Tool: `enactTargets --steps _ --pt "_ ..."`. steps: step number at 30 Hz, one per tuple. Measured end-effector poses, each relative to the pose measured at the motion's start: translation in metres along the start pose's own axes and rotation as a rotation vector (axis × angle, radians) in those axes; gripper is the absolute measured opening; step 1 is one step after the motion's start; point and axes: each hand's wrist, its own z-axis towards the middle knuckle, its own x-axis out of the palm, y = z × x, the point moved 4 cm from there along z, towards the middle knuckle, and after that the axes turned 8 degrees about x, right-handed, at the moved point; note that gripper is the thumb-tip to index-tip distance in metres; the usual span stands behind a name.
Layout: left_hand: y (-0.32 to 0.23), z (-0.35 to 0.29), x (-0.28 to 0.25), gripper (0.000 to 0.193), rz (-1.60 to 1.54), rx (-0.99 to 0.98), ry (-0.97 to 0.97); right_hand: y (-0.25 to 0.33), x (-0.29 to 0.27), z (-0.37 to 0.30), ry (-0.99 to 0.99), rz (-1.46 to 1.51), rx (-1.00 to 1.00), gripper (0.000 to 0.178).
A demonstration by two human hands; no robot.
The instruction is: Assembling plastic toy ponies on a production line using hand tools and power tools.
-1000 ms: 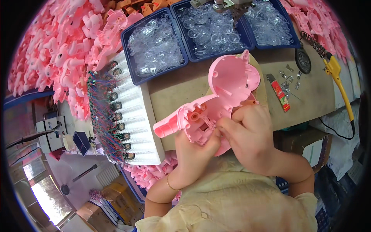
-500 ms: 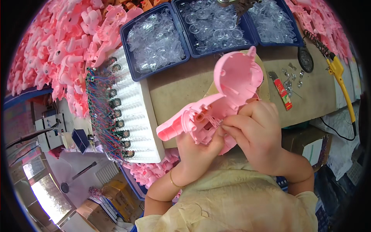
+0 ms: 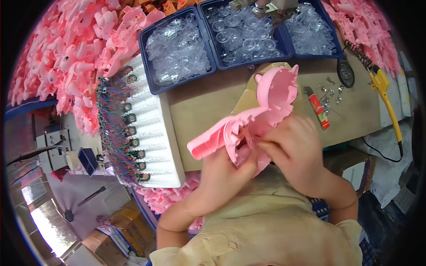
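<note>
A hollow pink plastic toy shell (image 3: 276,92), shaped like an animal figure's half body with a round head, is tilted in front of me with its inner ribs facing up. My left hand (image 3: 220,177) is closed around its lower left side, the thumb along the near edge. My right hand (image 3: 296,153) is blurred by motion at the shell's right side. Its thumb and forefinger are pinched together over the inner ribs; what lies between them is too small to make out. Under the shell's head part is a tan block (image 3: 247,96) on the table.
Blue bins (image 3: 214,62) of clear plastic parts line the back beneath a metal machine head (image 3: 270,8). To the left, a white foam tray (image 3: 166,146) holds speakers with wired boards beside heaped pink shells (image 3: 66,57). Small metal pieces (image 3: 326,99), a red cutter-like strip (image 3: 320,113) and a yellow-handled tool (image 3: 386,95) are right.
The shell has tipped and shifted slightly right, its head part turning more edge-on. My right hand has lifted a little and is blurred; the left keeps its hold.
</note>
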Motion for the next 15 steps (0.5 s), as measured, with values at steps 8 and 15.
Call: enactTargets --steps 8,15 --pt "-0.062 0.036 -0.03 0.029 0.531 0.549 0.25 -0.011 -0.059 0.078 0.428 0.472 0.216 0.022" --pt "-0.037 -0.004 -0.025 0.023 0.848 1.025 -0.358 -0.001 -0.031 0.069 0.985 0.205 0.426 0.05"
